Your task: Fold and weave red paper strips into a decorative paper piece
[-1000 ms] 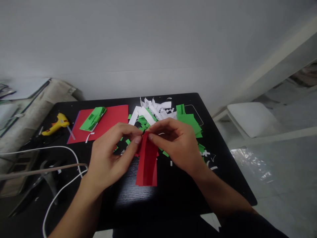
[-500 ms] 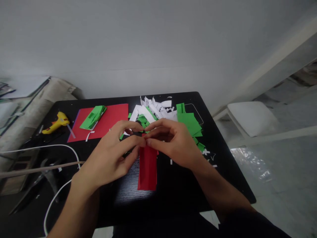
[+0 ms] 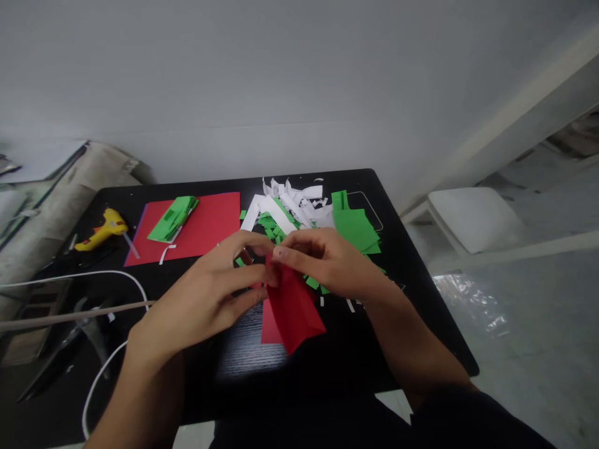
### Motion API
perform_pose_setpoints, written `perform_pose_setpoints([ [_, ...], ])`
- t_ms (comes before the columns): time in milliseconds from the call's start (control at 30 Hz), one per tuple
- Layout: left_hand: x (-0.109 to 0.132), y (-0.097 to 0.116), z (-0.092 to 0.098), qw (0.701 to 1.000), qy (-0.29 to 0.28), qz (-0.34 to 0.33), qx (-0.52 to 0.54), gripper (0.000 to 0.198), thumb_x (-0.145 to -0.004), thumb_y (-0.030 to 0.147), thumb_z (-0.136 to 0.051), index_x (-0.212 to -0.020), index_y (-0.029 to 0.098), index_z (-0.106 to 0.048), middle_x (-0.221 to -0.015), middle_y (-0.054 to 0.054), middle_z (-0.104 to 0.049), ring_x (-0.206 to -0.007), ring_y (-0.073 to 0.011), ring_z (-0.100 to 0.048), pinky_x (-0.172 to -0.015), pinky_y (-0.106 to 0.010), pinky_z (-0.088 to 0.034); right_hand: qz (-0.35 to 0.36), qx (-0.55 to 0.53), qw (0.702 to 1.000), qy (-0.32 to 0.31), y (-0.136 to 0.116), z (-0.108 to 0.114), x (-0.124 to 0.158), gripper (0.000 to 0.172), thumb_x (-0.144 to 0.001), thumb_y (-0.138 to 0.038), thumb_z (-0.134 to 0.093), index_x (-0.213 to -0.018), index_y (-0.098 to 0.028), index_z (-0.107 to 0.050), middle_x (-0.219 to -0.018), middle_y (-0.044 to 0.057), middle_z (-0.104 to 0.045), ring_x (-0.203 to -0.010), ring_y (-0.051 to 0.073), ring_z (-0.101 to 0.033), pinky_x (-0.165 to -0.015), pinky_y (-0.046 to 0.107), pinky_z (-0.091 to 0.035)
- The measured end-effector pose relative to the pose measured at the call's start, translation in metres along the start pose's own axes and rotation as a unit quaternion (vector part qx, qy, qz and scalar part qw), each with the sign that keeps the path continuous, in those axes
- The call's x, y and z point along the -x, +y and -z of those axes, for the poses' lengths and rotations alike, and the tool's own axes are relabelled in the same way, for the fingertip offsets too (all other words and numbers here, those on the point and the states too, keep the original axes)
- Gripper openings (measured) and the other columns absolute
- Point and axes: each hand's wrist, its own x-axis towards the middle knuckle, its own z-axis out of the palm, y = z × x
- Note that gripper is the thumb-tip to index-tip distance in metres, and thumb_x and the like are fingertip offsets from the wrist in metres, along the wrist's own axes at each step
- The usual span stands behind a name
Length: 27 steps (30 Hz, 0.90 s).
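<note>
A folded piece of red paper (image 3: 294, 305) hangs between my two hands over the near middle of the black table, one layer swung out to the right of another. My left hand (image 3: 210, 293) pinches its top edge from the left, the fingers curled and partly hiding it. From the right, my right hand (image 3: 332, 262) pinches the same top edge between thumb and fingers. Just beyond my hands lies a heap of white paper strips (image 3: 276, 212) mixed with small green paper scraps (image 3: 266, 220).
Left of the heap, folded green paper (image 3: 173, 218) rests on red sheets (image 3: 210, 218). A yellow glue gun (image 3: 103, 231) lies farther left, near scissors (image 3: 93, 330) and a white cable (image 3: 135, 280). Green sheets (image 3: 358, 227) sit at right. A white stool (image 3: 472, 218) stands beyond the table (image 3: 421, 337).
The red paper has opened out: one layer has swung right and spread apart from the other. Both hands stay at its top edge, the fingers slightly shifted.
</note>
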Motion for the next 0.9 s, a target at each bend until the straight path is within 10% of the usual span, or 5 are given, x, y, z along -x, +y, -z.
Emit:
perform_pose_setpoints([
  [533, 0.0, 0.007, 0.005, 0.992, 0.104, -0.018, 0.063, 0.011, -0.096, 0.013, -0.066, -0.102, 0.023, -0.069, -0.12, -0.008, -0.071, -0.104, -0.0204, -0.072, -0.086, -0.034, -0.063, -0.017, -0.235, 0.97, -0.068, 0.004, 0.012, -0.004, 0.015, -0.085, -0.024, -0.069, -0.094, -0.023, -0.081, -0.1, 0.004, -0.081, -0.093, 0.02, -0.076, -0.084, 0.033, -0.066],
  [900, 0.005, 0.005, 0.002, 0.983, 0.182, -0.021, 0.014, 0.026, -0.092, 0.007, -0.07, -0.109, 0.026, -0.071, -0.114, -0.004, -0.075, -0.106, -0.0212, -0.074, -0.087, -0.035, -0.062, 0.106, -0.108, 0.988, -0.005, -0.004, -0.006, 0.011, 0.023, -0.08, -0.014, -0.084, -0.092, -0.023, -0.067, -0.122, 0.005, -0.077, -0.108, 0.022, -0.076, -0.092, 0.039, -0.066],
])
